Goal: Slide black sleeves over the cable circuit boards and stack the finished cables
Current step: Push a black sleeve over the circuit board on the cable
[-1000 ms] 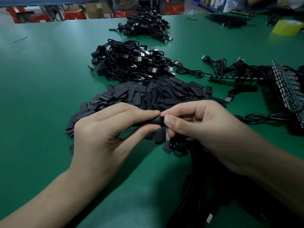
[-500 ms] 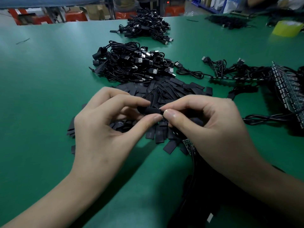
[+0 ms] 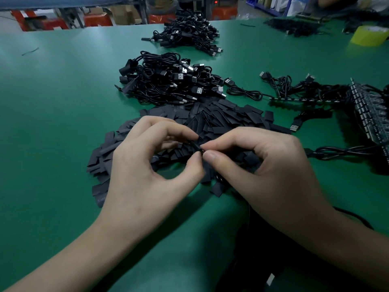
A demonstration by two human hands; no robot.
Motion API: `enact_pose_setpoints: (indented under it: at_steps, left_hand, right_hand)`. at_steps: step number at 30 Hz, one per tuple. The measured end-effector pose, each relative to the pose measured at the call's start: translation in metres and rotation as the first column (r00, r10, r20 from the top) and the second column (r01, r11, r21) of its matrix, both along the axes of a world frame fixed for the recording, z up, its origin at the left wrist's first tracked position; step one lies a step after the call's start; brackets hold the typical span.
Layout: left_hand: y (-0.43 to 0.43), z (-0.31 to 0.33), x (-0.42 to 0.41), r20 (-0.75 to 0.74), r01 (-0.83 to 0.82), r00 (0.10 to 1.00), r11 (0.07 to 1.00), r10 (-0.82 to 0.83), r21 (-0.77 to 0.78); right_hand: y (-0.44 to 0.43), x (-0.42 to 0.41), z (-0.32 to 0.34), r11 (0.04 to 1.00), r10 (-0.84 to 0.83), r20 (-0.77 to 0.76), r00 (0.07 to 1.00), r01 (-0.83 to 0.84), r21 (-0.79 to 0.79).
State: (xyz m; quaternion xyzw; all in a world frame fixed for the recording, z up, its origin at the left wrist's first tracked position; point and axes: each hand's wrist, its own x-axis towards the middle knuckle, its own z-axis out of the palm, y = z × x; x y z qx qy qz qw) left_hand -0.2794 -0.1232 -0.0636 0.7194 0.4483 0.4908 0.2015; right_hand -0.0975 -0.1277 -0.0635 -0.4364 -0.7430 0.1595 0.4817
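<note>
**Sleeve meeting cable end, above the loose heap**

Both hands are raised just over the green table [image 3: 52,106], fingertips nearly touching at the middle.

Left hand [image 3: 147,175]: thumb and forefinger [image 3: 192,137] are closed in a pinch on one black sleeve [image 3: 195,144], and the other fingers are curled loosely behind. Right hand [image 3: 265,165]: thumb [image 3: 210,155] and forefinger are pinched tight on a small dark cable end [image 3: 201,152] right at the sleeve's mouth. The board itself is too hidden to make out, and I can't tell how far it is in.

Likely step: feeding the board into the sleeve. To do it well, squeeze the sleeve by its edges so the flat mouth pops open. Line the board up square with it, then push straight along its length. A skewed entry would probably snag a corner. Grip close to the tip so the end doesn't bend.

Around them:
- A heap of sleeves [image 3: 223,116] lies directly beneath and beyond the hands.
- A cable stack [image 3: 168,83] sits just behind that, with a second one farther off.
- A strip of boards [image 3: 368,116] with cables attached lies at the right.
- A yellow tape roll [image 3: 370,35] is at the far right.
</note>
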Motion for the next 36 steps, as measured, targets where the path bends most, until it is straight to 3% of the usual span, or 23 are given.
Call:
enact_pose_setpoints:
  at_steps: [9, 13, 16, 20, 36]
  left_hand:
    - [0.001, -0.003, 0.002, 0.013, -0.026, 1.0, 0.999, 0.025, 0.027]
    - [0.005, -0.006, -0.002, 0.247, 0.083, 0.968, 0.99, -0.052, -0.115]
    - [0.007, -0.003, -0.003, 0.378, 0.085, 0.925, 0.957, 0.028, -0.279]
    - [0.007, -0.006, -0.006, 0.381, 0.065, 0.922, 0.94, 0.072, -0.335]
    - [0.008, -0.007, -0.011, 0.308, 0.075, 0.951, 0.977, -0.01, -0.201]
  right_hand:
    - [-0.001, -0.001, 0.0, 0.995, -0.015, 0.064, 0.998, 0.009, 0.096]
    - [0.0, 0.005, 0.003, 0.993, -0.05, 0.051, 0.997, 0.044, 0.108]
    - [0.001, 0.007, 0.005, 0.991, -0.075, 0.039, 0.996, 0.07, 0.115]
    - [0.001, 0.005, 0.003, 0.992, -0.056, 0.059, 0.997, 0.049, 0.116]
    - [0.003, 0.007, 0.0, 0.996, 0.006, 0.116, 0.993, -0.016, 0.091]
